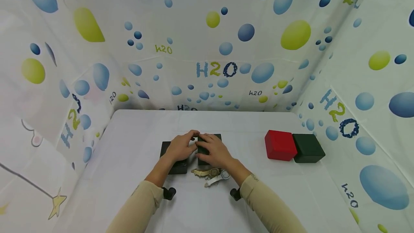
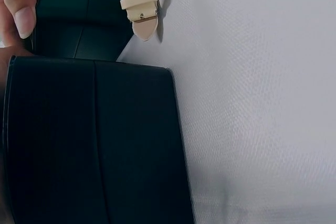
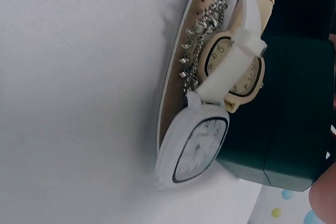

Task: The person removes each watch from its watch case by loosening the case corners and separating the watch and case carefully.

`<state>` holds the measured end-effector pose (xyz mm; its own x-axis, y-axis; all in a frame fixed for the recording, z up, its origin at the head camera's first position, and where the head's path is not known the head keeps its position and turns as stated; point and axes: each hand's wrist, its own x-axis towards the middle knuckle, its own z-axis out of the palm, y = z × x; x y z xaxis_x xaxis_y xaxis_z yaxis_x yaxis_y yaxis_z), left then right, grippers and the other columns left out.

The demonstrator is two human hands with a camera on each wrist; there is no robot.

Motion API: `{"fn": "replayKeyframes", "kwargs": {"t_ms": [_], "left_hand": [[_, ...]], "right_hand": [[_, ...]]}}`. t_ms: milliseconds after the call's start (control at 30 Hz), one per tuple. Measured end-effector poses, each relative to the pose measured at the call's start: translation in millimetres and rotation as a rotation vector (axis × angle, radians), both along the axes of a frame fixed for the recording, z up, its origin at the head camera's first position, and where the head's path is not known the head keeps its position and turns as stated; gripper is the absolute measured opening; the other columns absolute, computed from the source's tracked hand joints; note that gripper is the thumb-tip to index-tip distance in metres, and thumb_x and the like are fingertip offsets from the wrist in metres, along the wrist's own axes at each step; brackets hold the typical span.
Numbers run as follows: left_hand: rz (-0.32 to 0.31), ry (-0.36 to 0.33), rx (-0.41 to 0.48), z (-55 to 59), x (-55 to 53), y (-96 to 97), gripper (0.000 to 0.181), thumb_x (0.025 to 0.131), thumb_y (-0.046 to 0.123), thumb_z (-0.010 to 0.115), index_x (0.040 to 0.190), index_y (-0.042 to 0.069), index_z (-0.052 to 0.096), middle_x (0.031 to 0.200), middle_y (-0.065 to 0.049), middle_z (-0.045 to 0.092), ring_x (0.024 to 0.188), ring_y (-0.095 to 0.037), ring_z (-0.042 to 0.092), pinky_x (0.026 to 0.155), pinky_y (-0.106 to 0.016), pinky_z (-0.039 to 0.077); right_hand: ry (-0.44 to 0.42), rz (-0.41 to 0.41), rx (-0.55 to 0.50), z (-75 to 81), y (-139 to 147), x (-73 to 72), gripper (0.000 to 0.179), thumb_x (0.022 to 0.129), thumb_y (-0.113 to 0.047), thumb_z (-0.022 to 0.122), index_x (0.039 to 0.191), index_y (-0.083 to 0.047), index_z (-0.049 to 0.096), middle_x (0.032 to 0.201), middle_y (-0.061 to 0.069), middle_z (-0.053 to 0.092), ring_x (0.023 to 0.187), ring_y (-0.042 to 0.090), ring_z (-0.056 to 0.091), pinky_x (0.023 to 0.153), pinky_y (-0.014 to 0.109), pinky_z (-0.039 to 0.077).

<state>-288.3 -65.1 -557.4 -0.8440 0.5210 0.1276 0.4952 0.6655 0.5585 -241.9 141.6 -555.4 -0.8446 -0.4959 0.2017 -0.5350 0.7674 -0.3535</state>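
A dark green box (image 1: 204,160) with a seam along its side stands in front of me. My right hand (image 1: 213,150) grips it from above, fingers bent over its top. From the left, my left hand (image 1: 181,147) pinches at the same box's left edge, thumb and index finger bent; its fingertips are partly hidden. Under my left wrist sits a second dark box (image 1: 178,168). Close to the near side of the gripped box lie a cream watch (image 3: 231,72), a white watch (image 3: 197,148) and a silver chain (image 3: 202,32), their straps overlapping.
On the right of the white table (image 1: 136,128), a red box (image 1: 280,146) stands against another dark green box (image 1: 308,148). A patterned white curtain (image 1: 181,17) rises behind the table and along both sides.
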Motion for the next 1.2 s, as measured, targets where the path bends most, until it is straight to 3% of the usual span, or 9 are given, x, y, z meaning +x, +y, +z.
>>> {"fn": "replayKeyframes", "kwargs": {"t_ms": [267, 433, 500, 633, 700, 767, 933, 1100, 1200], "left_hand": [[0.006, -0.007, -0.018, 2.6, 3.4, -0.2, 0.041, 0.099, 0.021, 0.067, 0.139, 0.017, 0.064, 0.129, -0.010, 0.073, 0.113, -0.032, 0.071, 0.093, -0.054, 0.056], [0.049, 0.015, 0.049, -0.4, 3.5, -2.0, 0.029, 0.101, 0.021, 0.067, 0.129, 0.015, 0.070, 0.125, -0.006, 0.074, 0.110, -0.028, 0.071, 0.093, -0.050, 0.057], [0.081, 0.073, 0.122, -1.3, 3.7, -3.2, 0.021, 0.101, 0.020, 0.067, 0.120, 0.014, 0.074, 0.114, -0.004, 0.077, 0.101, -0.024, 0.073, 0.088, -0.045, 0.059], [0.153, 0.261, 0.264, -1.8, 4.6, -6.8, 0.010, 0.101, 0.019, 0.069, 0.102, 0.013, 0.077, 0.089, 0.001, 0.076, 0.081, -0.015, 0.071, 0.072, -0.034, 0.062], [0.174, 0.326, 0.291, -0.9, 5.7, -9.5, 0.010, 0.100, 0.020, 0.070, 0.097, 0.014, 0.077, 0.081, 0.003, 0.074, 0.074, -0.013, 0.069, 0.068, -0.032, 0.061], [0.170, 0.345, 0.278, 0.2, 7.7, -13.9, 0.009, 0.099, 0.021, 0.071, 0.095, 0.014, 0.077, 0.079, 0.004, 0.074, 0.072, -0.012, 0.068, 0.066, -0.032, 0.059], [0.109, 0.256, 0.150, -0.3, 13.1, -32.2, 0.015, 0.098, 0.026, 0.074, 0.104, 0.012, 0.077, 0.096, -0.001, 0.076, 0.089, -0.020, 0.071, 0.082, -0.043, 0.058], [0.064, 0.102, 0.030, 0.5, 13.2, -52.8, 0.043, 0.096, 0.042, 0.075, 0.127, 0.012, 0.072, 0.125, -0.005, 0.074, 0.118, -0.028, 0.068, 0.107, -0.055, 0.049], [0.043, 0.007, -0.002, 4.5, 11.9, -64.7, 0.057, 0.093, 0.049, 0.077, 0.136, 0.013, 0.067, 0.135, -0.006, 0.070, 0.127, -0.031, 0.063, 0.111, -0.059, 0.044]], "right_hand": [[-0.063, -0.039, -0.016, 0.9, 18, -1.3, 0.053, 0.100, -0.042, 0.067, 0.146, -0.016, 0.062, 0.164, 0.009, 0.044, 0.154, 0.033, 0.037, 0.126, 0.054, 0.027], [-0.083, -0.083, -0.034, 1.2, 36, -3.1, 0.053, 0.100, -0.039, 0.069, 0.146, -0.015, 0.062, 0.163, 0.011, 0.044, 0.155, 0.034, 0.035, 0.128, 0.055, 0.021], [-0.089, -0.104, -0.045, 1.4, 44, -3.2, 0.053, 0.099, -0.039, 0.070, 0.146, -0.014, 0.062, 0.163, 0.011, 0.044, 0.155, 0.033, 0.035, 0.129, 0.055, 0.020], [-0.114, -0.139, -0.071, 3.2, 59, -2.9, 0.055, 0.098, -0.038, 0.071, 0.146, -0.013, 0.062, 0.163, 0.011, 0.044, 0.156, 0.031, 0.034, 0.130, 0.055, 0.017], [-0.123, -0.148, -0.076, 3.3, 64, -2.7, 0.055, 0.098, -0.038, 0.071, 0.146, -0.014, 0.061, 0.164, 0.010, 0.043, 0.156, 0.030, 0.033, 0.130, 0.054, 0.016], [-0.128, -0.153, -0.073, 2.5, 67, -3.3, 0.056, 0.098, -0.039, 0.071, 0.147, -0.014, 0.061, 0.164, 0.010, 0.043, 0.157, 0.030, 0.033, 0.130, 0.054, 0.015], [-0.122, -0.149, -0.083, 0.6, 69, -5.3, 0.056, 0.098, -0.040, 0.070, 0.148, -0.014, 0.060, 0.165, 0.010, 0.042, 0.157, 0.031, 0.032, 0.130, 0.055, 0.015], [-0.107, -0.146, -0.101, -0.5, 68, -5.5, 0.057, 0.098, -0.040, 0.070, 0.147, -0.012, 0.061, 0.164, 0.011, 0.044, 0.156, 0.032, 0.033, 0.129, 0.056, 0.016], [-0.105, -0.149, -0.104, -1.3, 68, -5.6, 0.057, 0.098, -0.041, 0.070, 0.147, -0.013, 0.061, 0.163, 0.010, 0.044, 0.156, 0.031, 0.033, 0.129, 0.056, 0.017]]}}
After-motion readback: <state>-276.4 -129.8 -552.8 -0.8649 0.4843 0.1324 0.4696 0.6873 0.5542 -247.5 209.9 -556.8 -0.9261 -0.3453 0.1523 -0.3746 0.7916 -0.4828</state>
